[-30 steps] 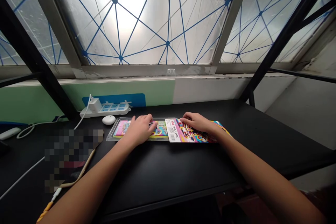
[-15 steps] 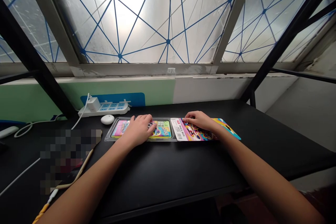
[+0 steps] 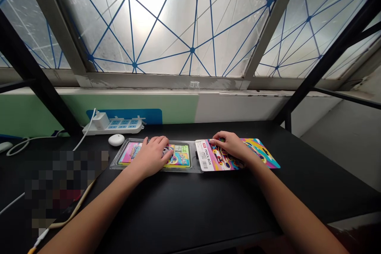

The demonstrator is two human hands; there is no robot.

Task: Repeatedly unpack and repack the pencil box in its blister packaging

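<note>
A colourful pencil box (image 3: 181,156) lies in a clear plastic tray (image 3: 197,166) on the black table. My left hand (image 3: 154,154) rests on the box with its fingers spread. Directly right of the tray is a bright printed card (image 3: 262,151) with a white "PENCIL BOX" label at its left end, its left edge by the tray's right end. My right hand (image 3: 230,145) is on the card, thumb and fingers brought together near the label end; whether they pinch the card's edge is hard to make out.
A white power strip (image 3: 125,126) with a plug stands at the back left by the wall. In front of it is a round white object (image 3: 116,140). A blurred item and cables (image 3: 80,202) lie at the left. Black posts (image 3: 321,63) rise on both sides.
The view has shifted slightly, so the table and items appear a little lower. The card's left end is slightly raised or shifted, showing a small dark spot beside it. Both hands remain in place.
</note>
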